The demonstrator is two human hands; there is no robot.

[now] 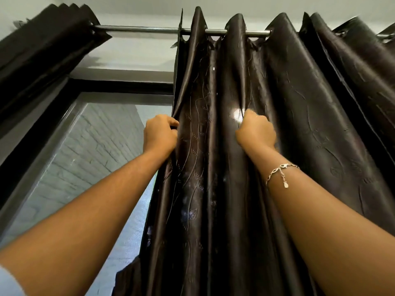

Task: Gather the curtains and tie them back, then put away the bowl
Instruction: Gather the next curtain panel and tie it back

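Observation:
A dark brown satin curtain (299,107) with a stitched leaf pattern hangs in folds from a metal rod (136,29), filling the middle and right of the head view. My left hand (159,134) grips the curtain's left edge, fingers closed on the fabric. Further right, my right hand (255,130) is closed on a fold of the same curtain; a silver bracelet sits on that forearm. A second dark curtain (42,45) is bunched together at the upper left on the same rod. No bowl is in view.
Between the two curtains a black-framed window (119,85) stands uncovered, with a grey brick wall (96,144) visible through the glass. A white wall and ceiling lie above the rod.

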